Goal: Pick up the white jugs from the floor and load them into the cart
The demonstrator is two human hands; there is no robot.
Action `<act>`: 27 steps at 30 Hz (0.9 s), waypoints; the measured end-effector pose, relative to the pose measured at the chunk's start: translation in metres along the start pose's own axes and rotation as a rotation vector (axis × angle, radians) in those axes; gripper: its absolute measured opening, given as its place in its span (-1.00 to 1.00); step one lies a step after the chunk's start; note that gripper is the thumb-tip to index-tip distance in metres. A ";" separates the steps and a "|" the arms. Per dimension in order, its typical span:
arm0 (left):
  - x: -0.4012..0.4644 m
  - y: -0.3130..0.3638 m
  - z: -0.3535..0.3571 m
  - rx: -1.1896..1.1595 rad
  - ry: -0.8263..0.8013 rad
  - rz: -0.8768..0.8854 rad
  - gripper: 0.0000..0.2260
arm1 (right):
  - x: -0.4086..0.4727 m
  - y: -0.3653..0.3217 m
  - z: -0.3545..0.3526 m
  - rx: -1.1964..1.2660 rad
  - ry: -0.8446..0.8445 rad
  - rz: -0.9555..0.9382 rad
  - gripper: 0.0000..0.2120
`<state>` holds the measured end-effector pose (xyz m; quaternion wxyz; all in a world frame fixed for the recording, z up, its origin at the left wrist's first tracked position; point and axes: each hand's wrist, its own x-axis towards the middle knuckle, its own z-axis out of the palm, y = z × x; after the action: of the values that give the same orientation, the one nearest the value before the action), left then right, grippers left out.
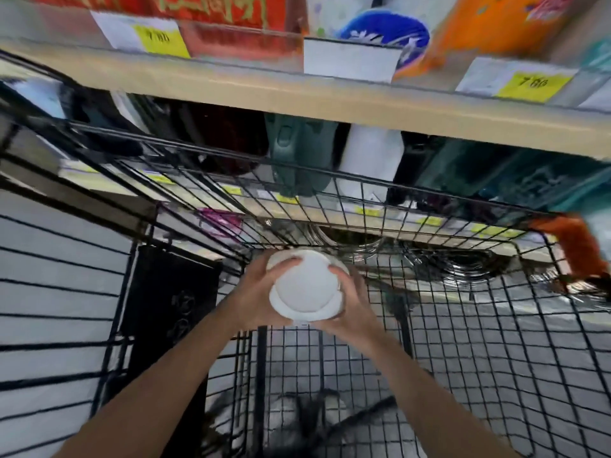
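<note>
At centre frame, the left hand (256, 292) and right hand (347, 309) clasp a white jug (305, 287) from both sides, holding it inside the black wire cart (463, 325). Best to lower it level, settle it on the cart floor, then release.

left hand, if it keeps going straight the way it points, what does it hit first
Probably the cart's far wire wall. The left hand, gripping the jug with the right hand, points toward it; depth is unclear.
</note>
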<state>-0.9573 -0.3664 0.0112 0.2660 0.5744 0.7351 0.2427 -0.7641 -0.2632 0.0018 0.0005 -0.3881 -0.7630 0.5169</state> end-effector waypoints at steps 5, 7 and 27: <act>-0.007 0.011 -0.002 0.430 -0.185 -0.108 -0.02 | -0.010 -0.014 -0.018 -0.227 -0.075 -0.091 -0.20; -0.002 0.031 0.004 0.553 -0.220 -0.078 -0.01 | -0.008 -0.013 -0.032 -0.366 -0.022 -0.098 -0.23; 0.025 0.021 -0.010 0.700 -0.188 0.022 -0.03 | -0.022 0.069 -0.017 -0.651 -0.168 0.278 -0.29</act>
<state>-0.9536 -0.3382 0.0302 0.1170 0.6582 0.7399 -0.0748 -0.7010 -0.2512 -0.0363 -0.2558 -0.4241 -0.8251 0.2719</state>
